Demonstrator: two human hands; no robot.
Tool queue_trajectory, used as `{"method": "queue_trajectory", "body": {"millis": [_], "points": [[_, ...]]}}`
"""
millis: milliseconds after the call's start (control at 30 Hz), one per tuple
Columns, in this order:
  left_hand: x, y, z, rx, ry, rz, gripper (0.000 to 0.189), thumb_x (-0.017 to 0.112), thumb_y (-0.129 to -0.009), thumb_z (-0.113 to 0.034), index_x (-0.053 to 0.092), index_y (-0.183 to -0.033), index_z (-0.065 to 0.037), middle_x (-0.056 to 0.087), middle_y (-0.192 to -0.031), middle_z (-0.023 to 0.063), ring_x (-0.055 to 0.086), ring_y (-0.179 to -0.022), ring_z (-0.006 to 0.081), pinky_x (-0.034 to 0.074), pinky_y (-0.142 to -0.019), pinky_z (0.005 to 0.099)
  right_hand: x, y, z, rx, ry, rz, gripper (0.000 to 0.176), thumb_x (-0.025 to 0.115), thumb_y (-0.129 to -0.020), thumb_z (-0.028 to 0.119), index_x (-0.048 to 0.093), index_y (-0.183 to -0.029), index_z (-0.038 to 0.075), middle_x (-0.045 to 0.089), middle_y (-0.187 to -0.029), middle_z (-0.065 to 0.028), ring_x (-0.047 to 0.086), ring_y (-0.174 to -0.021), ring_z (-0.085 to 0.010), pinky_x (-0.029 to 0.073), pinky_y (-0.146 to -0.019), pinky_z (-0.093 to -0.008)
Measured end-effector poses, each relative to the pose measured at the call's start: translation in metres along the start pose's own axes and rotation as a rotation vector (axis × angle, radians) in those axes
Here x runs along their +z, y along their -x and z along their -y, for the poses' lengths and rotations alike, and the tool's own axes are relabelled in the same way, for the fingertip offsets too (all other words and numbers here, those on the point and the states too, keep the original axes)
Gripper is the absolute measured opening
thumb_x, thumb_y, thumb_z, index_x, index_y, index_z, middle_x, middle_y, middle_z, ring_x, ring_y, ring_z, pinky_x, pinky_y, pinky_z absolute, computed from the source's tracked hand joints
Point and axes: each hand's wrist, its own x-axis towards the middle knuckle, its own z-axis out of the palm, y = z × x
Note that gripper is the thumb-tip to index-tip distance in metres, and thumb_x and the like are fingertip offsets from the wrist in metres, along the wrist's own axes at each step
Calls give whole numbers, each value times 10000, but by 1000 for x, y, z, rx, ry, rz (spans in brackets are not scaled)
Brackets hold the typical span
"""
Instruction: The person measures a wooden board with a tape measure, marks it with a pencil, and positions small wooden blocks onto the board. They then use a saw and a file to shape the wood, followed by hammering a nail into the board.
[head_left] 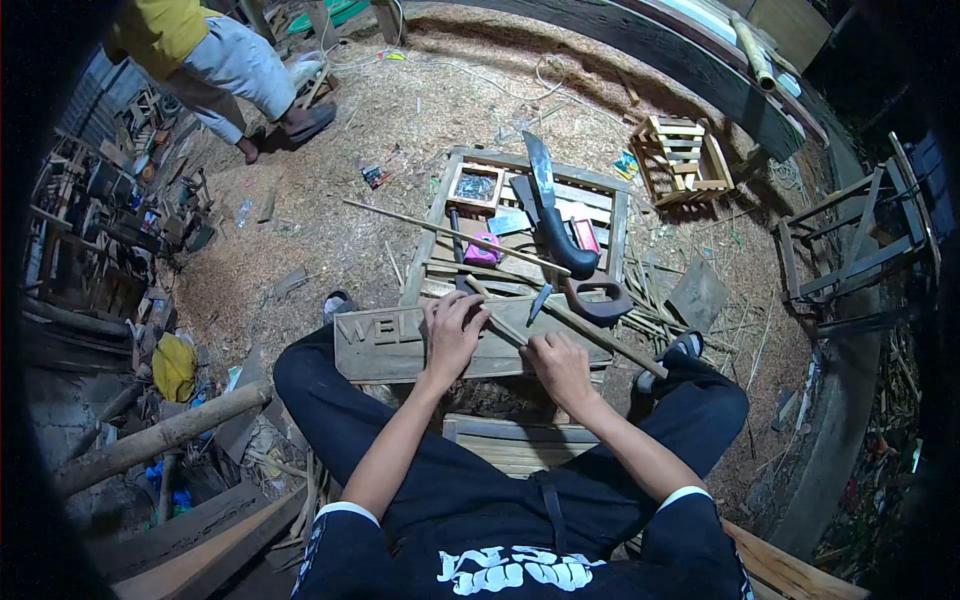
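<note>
A wooden board carved with letters (380,345) lies across my knees. My left hand (453,330) rests on its right part, fingers curled around a thin wooden stick (497,317) that runs diagonally between both hands. My right hand (556,365) holds the stick's lower end against the board's right edge. A small dark chisel (538,300) lies just above my right hand.
A slatted wooden pallet (612,225) ahead carries a machete (548,205), a hand saw handle (598,298), a pink tape measure (483,250), a small box (475,187) and long sticks. A small wooden crate (683,160) sits at the right. Another person's legs (235,85) are at upper left. Sawdust covers the ground.
</note>
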Motion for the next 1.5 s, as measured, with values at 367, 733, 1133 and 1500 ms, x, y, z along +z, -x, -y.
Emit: {"method": "queue_trajectory", "body": {"millis": [367,733,1133,1500], "points": [[-1,-4,-13,70,-46,120,864,917,-747,-369,578,-1489,-84,666,-1409,94,545,-1351,222,299,-1136,429,-2,-7,-2,89,-4,1,198,707,-949,273,628,-926,93,702,-821,-96,694,-793,-290,549,-607,-433],[-53,-21,30,74,-26,160,581,851,-852,-334,678,-1357,-106,663,-1378,110,528,-1383,290,349,-1165,466,-22,-60,12,-58,-133,-164,307,767,-880,173,668,-1142,47,669,-1014,-137,640,-987,-331,535,-850,-459],[-34,-51,55,137,27,123,427,774,-896,-184,700,-1303,-81,683,-1305,111,574,-1322,302,376,-1149,473,28,-164,29,0,-112,-149,422,676,-869,62,600,-1280,-1,613,-1334,-244,606,-1206,-408,504,-939,-515],[-37,-56,60,165,-20,130,416,773,-900,-198,700,-1291,-78,684,-1305,99,568,-1320,286,378,-1135,467,46,-181,22,-8,-136,-220,586,736,-759,-36,567,-1316,31,575,-1221,-237,584,-1154,-431,492,-975,-529]]}}
